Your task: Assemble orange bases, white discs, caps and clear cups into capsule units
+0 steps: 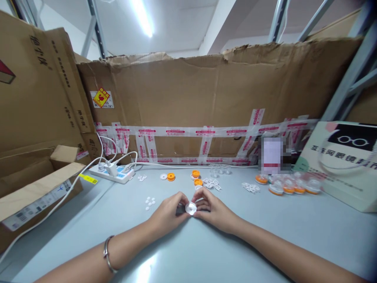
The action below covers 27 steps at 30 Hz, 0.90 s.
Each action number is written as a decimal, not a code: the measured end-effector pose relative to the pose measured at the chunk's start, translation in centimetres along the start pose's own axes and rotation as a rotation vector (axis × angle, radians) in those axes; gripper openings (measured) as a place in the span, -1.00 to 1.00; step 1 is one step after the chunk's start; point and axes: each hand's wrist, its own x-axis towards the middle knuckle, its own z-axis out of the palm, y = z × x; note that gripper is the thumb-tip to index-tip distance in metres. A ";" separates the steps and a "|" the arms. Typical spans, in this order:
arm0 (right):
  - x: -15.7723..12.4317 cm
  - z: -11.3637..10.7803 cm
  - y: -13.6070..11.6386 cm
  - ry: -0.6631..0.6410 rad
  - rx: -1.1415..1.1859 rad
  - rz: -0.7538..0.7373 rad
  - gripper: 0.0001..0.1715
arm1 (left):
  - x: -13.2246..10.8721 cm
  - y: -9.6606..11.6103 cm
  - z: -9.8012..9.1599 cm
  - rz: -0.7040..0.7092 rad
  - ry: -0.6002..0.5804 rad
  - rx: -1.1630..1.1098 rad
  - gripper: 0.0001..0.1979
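Between both hands, low over the middle of the table, is a small round white plastic piece (191, 208), its face turned toward me. My left hand (172, 210) pinches its left edge between thumb and fingers. From the other side, my right hand (212, 209) grips the right edge the same way. Just beyond the fingers lie orange ring-shaped parts (198, 182) and a pile of small white plastic pieces (212, 184). Several white discs (150, 202) are scattered to the left of my left hand.
At the back left sits a white power strip (113, 173) with cables. Orange-and-clear assembled pieces (290, 185) cluster at right, before a printed box (338, 165). An open carton (41, 192) stands at left, and a cardboard wall (176, 98) closes the back.
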 end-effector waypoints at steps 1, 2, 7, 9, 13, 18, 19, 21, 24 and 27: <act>0.1 0.0 0.1 0.005 0.069 0.029 -0.58 | 0.0 -0.1 0.1 0.008 0.007 -0.007 -0.88; 0.1 0.1 0.2 0.015 0.127 0.056 -0.54 | 0.0 -0.1 0.1 0.016 0.016 -0.008 -0.88; 0.4 -0.2 0.1 0.076 0.322 0.195 -0.37 | 0.2 0.0 0.1 0.069 0.103 0.024 -0.82; 0.4 -0.2 -0.1 0.069 0.394 0.265 -0.37 | 0.3 0.0 0.1 0.081 0.122 0.019 -0.83; 0.3 0.0 -1.0 0.123 0.579 0.374 -0.41 | 0.4 0.1 0.1 0.071 0.175 -0.014 -0.82; 0.2 0.4 -1.7 0.138 0.698 0.402 -0.54 | 0.3 0.3 -0.2 0.065 0.241 -0.027 -0.80; 0.2 0.4 -1.7 0.122 0.708 0.397 -0.58 | 0.3 0.4 -0.2 0.064 0.250 -0.023 -0.80; 0.2 0.4 -1.7 0.087 0.720 0.385 -0.67 | 0.3 0.5 -0.3 0.069 0.264 -0.010 -0.81; 0.1 0.3 -1.6 0.055 0.736 0.385 -0.73 | 0.2 0.8 -0.2 0.094 0.281 0.012 -0.81; 0.0 0.3 -1.6 0.043 0.787 0.384 -0.77 | 0.2 0.9 0.0 0.117 0.297 0.022 -0.77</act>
